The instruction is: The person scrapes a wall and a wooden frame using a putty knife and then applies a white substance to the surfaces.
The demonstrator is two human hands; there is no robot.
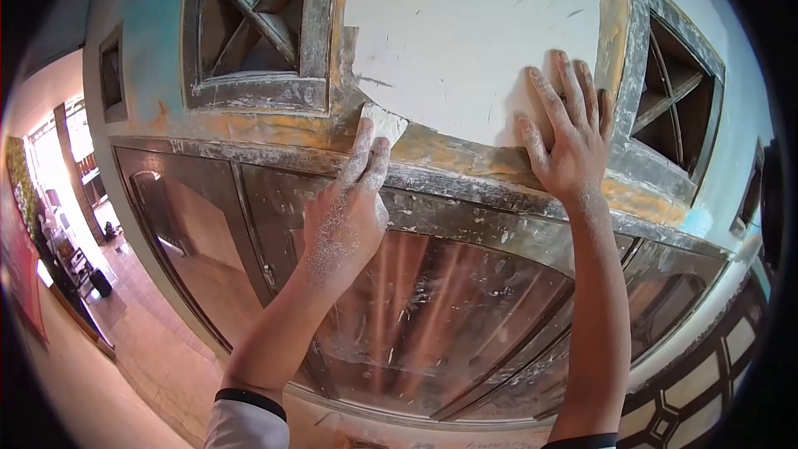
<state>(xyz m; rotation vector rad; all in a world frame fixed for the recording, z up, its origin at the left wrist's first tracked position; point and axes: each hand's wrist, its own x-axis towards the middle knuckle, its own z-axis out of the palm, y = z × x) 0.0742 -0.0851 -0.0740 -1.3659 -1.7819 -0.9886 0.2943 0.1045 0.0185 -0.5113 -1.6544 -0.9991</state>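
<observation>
My left hand (345, 212) holds a small whitish flat piece (386, 123), possibly folded sandpaper, with two dusty fingers laid along it. The piece rests at the lower left corner of a smooth white wall panel (474, 41), where its edge meets rough yellowish-brown plaster (449, 152). I cannot make out its exact kind. My right hand (572, 145) lies on the lower right of the panel, fingers spread and coated with white dust. Beneath both hands runs a worn wooden frame rail (465, 187), scuffed and speckled white.
Vents with crossed bars sit on either side, a left vent (258, 12) and a right vent (672, 91). Below are reflective glass panes (432, 308) in dark wood. An open doorway (79, 137) at far left shows a tiled floor. Patterned dark grillwork (690, 382) is at lower right.
</observation>
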